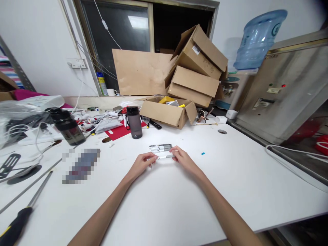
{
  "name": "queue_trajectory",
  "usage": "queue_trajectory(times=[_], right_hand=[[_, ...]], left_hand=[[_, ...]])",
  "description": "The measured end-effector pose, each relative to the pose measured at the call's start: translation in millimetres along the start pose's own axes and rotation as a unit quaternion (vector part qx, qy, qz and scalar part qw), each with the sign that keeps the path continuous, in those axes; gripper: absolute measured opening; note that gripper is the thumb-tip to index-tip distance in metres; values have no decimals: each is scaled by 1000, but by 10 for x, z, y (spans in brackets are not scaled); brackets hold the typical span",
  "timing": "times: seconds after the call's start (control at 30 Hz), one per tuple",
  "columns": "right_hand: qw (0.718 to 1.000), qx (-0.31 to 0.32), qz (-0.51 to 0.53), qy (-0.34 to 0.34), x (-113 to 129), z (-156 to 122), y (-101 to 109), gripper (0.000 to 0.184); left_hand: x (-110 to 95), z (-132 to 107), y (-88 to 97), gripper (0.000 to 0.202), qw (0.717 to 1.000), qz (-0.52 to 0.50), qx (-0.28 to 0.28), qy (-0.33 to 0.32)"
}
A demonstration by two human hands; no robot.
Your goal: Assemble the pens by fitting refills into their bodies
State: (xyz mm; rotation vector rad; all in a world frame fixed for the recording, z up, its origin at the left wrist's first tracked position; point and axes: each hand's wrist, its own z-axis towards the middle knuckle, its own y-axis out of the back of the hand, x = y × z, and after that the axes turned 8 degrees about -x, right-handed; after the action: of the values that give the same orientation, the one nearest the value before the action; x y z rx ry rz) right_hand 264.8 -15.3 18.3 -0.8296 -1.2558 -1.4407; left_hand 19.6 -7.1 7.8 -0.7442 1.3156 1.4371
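Note:
Between my two hands a white and grey pen (166,156) is held roughly level, just above or on the white table (164,198). My left hand (144,162) pinches its left end between thumb and fingers. At its right end, the fingers of my right hand (180,158) are closed on the grey part. Just beyond the held pen lies a row of several similar pens (160,147), side by side and pointing the same way. Fingers cover both ends of the held pen, so its tip cannot be made out.
Past the pens stand a dark bottle (134,123) and an open cardboard box (164,112). Another black bottle (67,126) is at the left, near tangled cables. A screwdriver (30,205) lies at the near left. A small blue piece (203,153) is on the right.

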Motion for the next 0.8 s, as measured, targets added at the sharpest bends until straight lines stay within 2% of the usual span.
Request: queue_trajectory(times=[0.1,0.2,0.33,0.67,0.8], right_hand=[[998,44,14,31,67,-37,34,25],[997,66,28,21,91,-49,36,26],[998,57,15,-18,45,-25,-9,32],[998,37,-22,54,128,-46,-31,25],[998,53,24,37,109,-33,-28,24]], left_hand=[[-8,5,1,36,999,-31,9,19],[-12,3,-1,36,999,-49,12,20],[-1,0,-5,36,998,-54,22,6],[80,46,-5,36,996,-81,6,33],[14,13,-15,33,998,-65,4,3]])
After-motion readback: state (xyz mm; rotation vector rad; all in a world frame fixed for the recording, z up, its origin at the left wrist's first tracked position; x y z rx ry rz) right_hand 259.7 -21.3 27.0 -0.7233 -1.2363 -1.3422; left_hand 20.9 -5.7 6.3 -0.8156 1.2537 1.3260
